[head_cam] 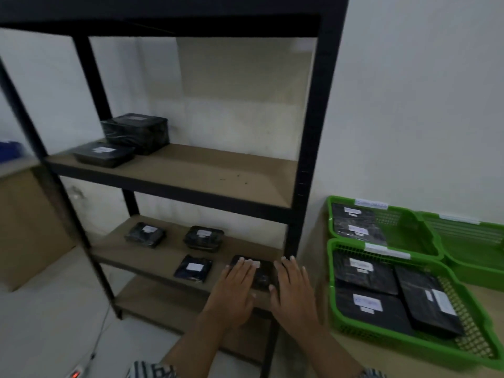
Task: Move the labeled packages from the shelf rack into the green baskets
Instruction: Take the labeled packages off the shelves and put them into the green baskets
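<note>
A black shelf rack (311,148) with brown boards holds black wrapped packages with white labels. On the lower board, my left hand (234,287) lies flat on top of a package (263,276) near the front right corner, fingers spread. My right hand (293,290) is at that package's right side, fingers extended; whether it touches is unclear. Three more packages (195,268) (203,238) (145,234) lie on the same board. Two packages (105,154) (136,132) sit on the middle board. The near green basket (331,268) holds three packages; the one behind (398,214) holds two.
A third green basket (469,236) stands at the far right, all on a light table by the white wall. A cardboard box (30,227) stands left of the rack. A power strip with a red light (75,373) and its cable lie on the floor.
</note>
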